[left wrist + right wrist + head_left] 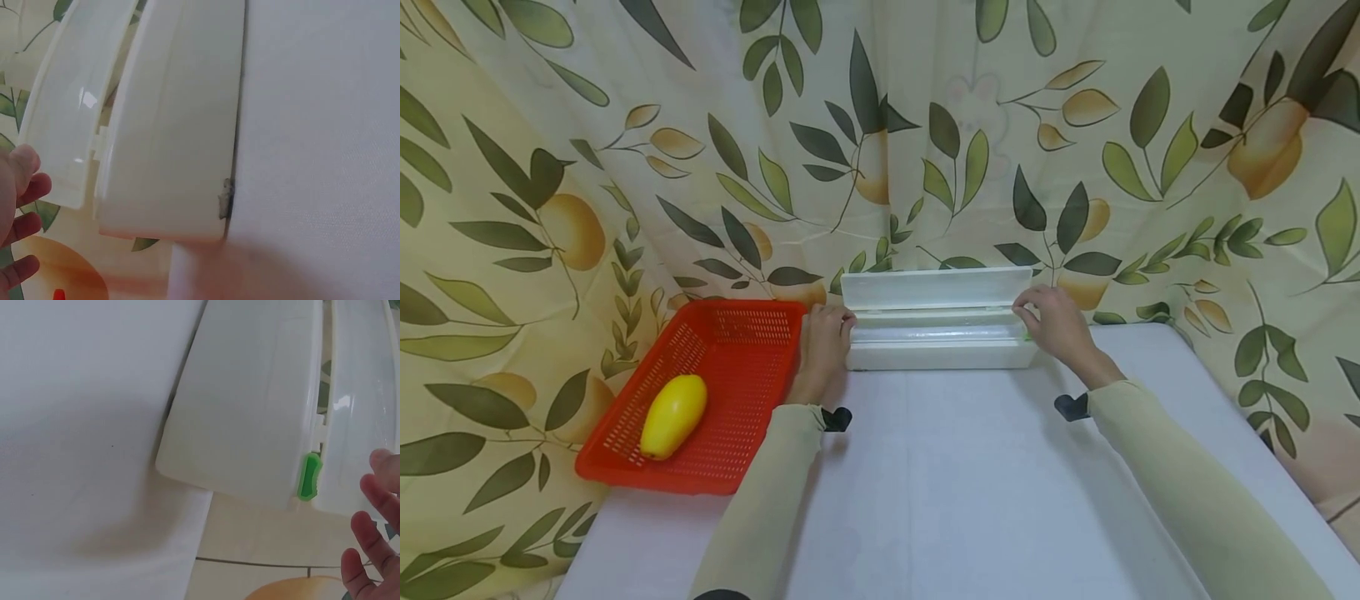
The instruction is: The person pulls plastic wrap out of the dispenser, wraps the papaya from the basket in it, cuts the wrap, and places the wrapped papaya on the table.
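A white cling film dispenser [940,357] lies near the back of the table, its hinged lid [937,288] raised. Inside, a clear roll of cling film [936,333] runs lengthwise. At the dispenser's right end sits a green slider [309,477]. My left hand [826,346] is at the left end; in the left wrist view its fingers [28,226] are spread and loosely bent by the lid's edge. My right hand [1060,327] is at the right end, its fingers [369,540] apart and slightly bent beside the lid. Whether either hand touches the lid is hard to tell.
Left of the dispenser stands a red perforated basket [737,475] close to my left forearm. A yellow oblong fruit or vegetable [674,416] lies in it. A white cloth covers the table [925,483]; a leaf-patterned curtain [925,167] hangs behind and at the sides.
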Tool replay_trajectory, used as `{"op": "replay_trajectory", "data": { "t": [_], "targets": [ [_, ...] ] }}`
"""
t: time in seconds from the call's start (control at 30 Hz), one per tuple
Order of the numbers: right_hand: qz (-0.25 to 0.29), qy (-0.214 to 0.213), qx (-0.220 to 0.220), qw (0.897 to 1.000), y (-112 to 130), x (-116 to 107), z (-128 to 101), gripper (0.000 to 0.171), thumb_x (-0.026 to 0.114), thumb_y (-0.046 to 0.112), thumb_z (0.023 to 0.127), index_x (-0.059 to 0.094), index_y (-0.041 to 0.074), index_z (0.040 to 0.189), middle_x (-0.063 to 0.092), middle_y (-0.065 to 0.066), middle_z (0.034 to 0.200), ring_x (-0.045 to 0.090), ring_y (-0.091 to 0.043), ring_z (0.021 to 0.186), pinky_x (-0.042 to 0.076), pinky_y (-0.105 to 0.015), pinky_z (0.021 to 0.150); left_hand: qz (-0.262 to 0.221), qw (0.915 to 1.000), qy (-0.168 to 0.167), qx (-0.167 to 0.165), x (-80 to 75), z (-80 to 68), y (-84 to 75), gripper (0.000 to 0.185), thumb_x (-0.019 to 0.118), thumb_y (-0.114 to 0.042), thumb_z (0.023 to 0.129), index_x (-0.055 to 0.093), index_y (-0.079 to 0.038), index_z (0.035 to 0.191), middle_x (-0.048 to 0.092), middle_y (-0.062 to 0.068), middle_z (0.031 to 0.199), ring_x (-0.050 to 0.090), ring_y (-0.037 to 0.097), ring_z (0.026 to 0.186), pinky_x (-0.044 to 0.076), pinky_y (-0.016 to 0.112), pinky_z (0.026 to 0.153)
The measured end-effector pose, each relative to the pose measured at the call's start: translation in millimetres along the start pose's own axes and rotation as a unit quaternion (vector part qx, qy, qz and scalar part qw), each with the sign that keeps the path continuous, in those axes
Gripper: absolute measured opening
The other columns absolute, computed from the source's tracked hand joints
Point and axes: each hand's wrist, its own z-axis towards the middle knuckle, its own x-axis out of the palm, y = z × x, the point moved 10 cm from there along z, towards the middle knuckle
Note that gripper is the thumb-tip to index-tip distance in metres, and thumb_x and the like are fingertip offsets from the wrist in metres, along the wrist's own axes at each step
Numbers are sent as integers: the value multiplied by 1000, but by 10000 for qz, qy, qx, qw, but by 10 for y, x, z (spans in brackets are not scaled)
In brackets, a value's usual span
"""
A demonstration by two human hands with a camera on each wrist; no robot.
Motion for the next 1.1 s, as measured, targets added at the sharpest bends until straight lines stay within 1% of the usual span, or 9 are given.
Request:
{"op": "replay_trajectory", "data": {
  "t": [0.1, 0.23, 0.43, 0.67, 0.83, 0.93, 1.07, 1.1],
  "targets": [
    [48, -53, 10, 10000, -1, -21, 2, 12, 68, 5, 97, 73, -3, 105, 67, -26, 118, 57, -45, 113, 45, -60, 98, -60, 9999, 40, -85, -9, 13, -3, 14, 67, -19, 101, 76, -8, 103, 75, 10, 106, 58, 29, 98, 47, 43, 87],
    [151, -155, 60, 9997, 8, -79, -9, 12, 68, 4, 98, 72, -3, 106, 68, -25, 117, 58, -43, 108, 46, -57, 93, -131, 9998, 56, -158, -34, 34, -16, 16, 66, -21, 102, 76, -8, 103, 75, 9, 103, 58, 29, 96, 47, 42, 89],
    [280, -317, 3, 9991, 36, -151, -26, 11, 66, 3, 98, 72, -3, 105, 69, -24, 113, 57, -40, 102, 48, -55, 87, -284, 9994, -102, -179, -101, 63, -33, 17, 66, -20, 102, 75, -7, 102, 74, 11, 99, 58, 29, 93, 47, 42, 86],
    [286, -282, 181, 9990, 36, -187, -11, 14, 63, 6, 101, 69, -3, 110, 66, -24, 115, 55, -40, 105, 48, -55, 88, -383, 9989, -190, -184, -183, 83, -75, 16, 65, -18, 102, 75, -6, 104, 75, 12, 101, 59, 30, 94, 47, 43, 87],
    [320, -415, 22, 9986, 92, -265, -7, 13, 62, 6, 102, 69, -3, 109, 66, -25, 113, 56, -41, 103, 48, -56, 87, -463, 9983, -263, -254, -245, 96, -92, 15, 66, -17, 101, 75, -6, 106, 74, 12, 101, 58, 29, 92, 47, 41, 84],
    [308, -494, -60, 9983, 116, -312, -1, 12, 63, 6, 101, 69, -3, 107, 66, -24, 109, 56, -40, 102, 49, -56, 86, -475, 9980, -348, -239, -288, 104, -110, 15, 67, -16, 101, 75, -5, 106, 74, 13, 101, 58, 29, 92, 47, 41, 83],
    [305, -590, -173, 9976, 145, -371, 12, 10, 64, 5, 100, 69, -2, 104, 66, -23, 108, 57, -39, 100, 48, -55, 85, -490, 9975, -492, -101, -357, 112, -159, 13, 67, -13, 100, 74, -4, 104, 74, 13, 100, 58, 30, 93, 47, 43, 84],
    [321, -609, -204, 9974, 154, -389, 14, 9, 64, 4, 100, 69, -3, 104, 66, -23, 109, 57, -40, 100, 48, -57, 90, -497, 9973, -531, -56, -375, 113, -173, 12, 67, -12, 100, 74, -4, 104, 74, 13, 100, 58, 31, 95, 47, 43, 85]
  ]
}}
